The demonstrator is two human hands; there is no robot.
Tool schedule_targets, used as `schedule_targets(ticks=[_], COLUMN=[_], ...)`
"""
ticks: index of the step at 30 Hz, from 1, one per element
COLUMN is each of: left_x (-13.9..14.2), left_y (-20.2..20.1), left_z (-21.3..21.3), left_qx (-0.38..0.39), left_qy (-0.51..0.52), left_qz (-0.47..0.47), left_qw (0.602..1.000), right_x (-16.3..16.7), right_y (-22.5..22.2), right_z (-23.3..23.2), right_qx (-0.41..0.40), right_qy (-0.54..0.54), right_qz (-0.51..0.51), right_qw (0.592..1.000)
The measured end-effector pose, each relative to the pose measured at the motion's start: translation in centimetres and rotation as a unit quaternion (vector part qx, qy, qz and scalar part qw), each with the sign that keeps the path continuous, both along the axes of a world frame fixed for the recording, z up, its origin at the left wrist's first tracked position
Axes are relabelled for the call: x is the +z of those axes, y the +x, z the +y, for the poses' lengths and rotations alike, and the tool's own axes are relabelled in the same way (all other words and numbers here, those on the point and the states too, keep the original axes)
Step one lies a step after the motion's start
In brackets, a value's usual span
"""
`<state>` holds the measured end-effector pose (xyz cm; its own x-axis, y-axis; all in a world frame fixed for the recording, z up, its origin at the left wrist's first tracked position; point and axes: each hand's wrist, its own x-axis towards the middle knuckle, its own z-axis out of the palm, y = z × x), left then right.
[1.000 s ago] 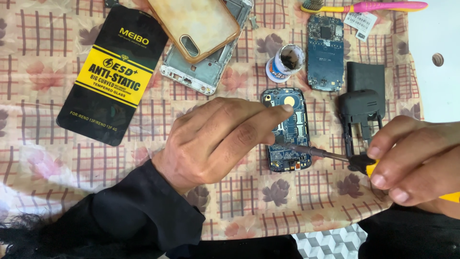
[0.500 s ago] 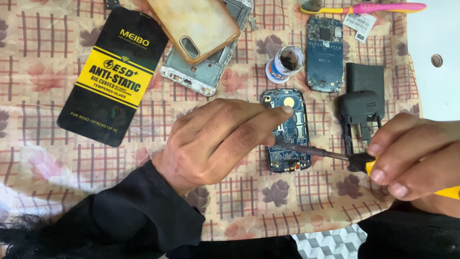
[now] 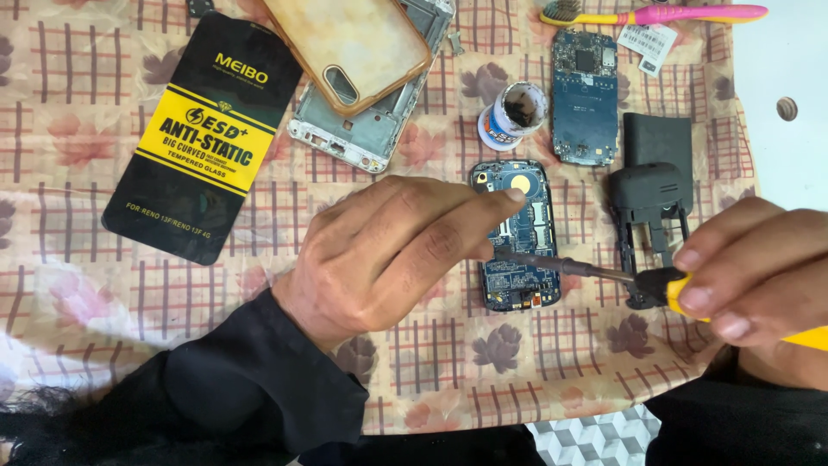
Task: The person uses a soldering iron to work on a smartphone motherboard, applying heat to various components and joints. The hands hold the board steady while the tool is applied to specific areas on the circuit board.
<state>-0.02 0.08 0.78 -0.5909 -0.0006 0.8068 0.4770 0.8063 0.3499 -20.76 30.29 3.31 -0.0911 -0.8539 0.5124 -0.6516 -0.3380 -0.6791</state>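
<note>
Left hand (image 3: 388, 250) still pressed flat on blue circuit board (image 3: 517, 237), right hand (image 3: 759, 276) grip still pinching yellow-handled screwdriver (image 3: 604, 272), tip unmoved beside left fingers.

Two hands are in view, the left hand (image 3: 388, 250) and the right hand (image 3: 750, 272). Two blue circuit boards: one (image 3: 517, 237) under the hands, one (image 3: 584, 86) farther back. One screwdriver (image 3: 586, 269). One black flat packet (image 3: 203, 134). One clear orange-tinted phone case (image 3: 354, 43). One metal phone frame (image 3: 379, 129). One small round tub (image 3: 515, 115). One toothbrush (image 3: 655, 14). One black plastic phone housing (image 3: 655, 198).
</note>
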Motion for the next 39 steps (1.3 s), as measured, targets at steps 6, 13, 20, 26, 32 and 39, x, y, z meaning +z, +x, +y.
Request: schedule_targets(ticks=[6,13,20,26,32,39], left_x=[0.0,-0.1,-0.1,-0.3,-0.3,-0.3], left_y=[-0.1,-0.2,-0.1,-0.2,-0.2,-0.2], left_z=[0.1,0.1,0.0,0.1,0.1,0.1], left_qx=[0.0,-0.001,-0.001,0.002,0.004,-0.004], left_qy=[0.001,0.0,-0.002,-0.001,-0.004,-0.005], left_qz=[0.002,0.005,0.004,0.004,0.004,0.002], left_qw=[1.0,1.0,1.0,1.0,1.0,1.0], right_x=[-0.7,0.1,0.3,0.4,1.3,0.0], right_y=[-0.1,1.0,1.3,0.0,-1.4,-1.3], right_z=[0.5,0.1,0.0,-0.9,-0.5,1.1], right_qx=[-0.013,-0.041,-0.044,0.052,0.095,0.059], right_qy=[-0.007,0.003,0.002,-0.011,0.052,0.038], right_qz=[0.004,-0.017,-0.013,0.023,0.018,-0.002], right_qw=[1.0,0.999,0.999,0.998,0.994,0.998])
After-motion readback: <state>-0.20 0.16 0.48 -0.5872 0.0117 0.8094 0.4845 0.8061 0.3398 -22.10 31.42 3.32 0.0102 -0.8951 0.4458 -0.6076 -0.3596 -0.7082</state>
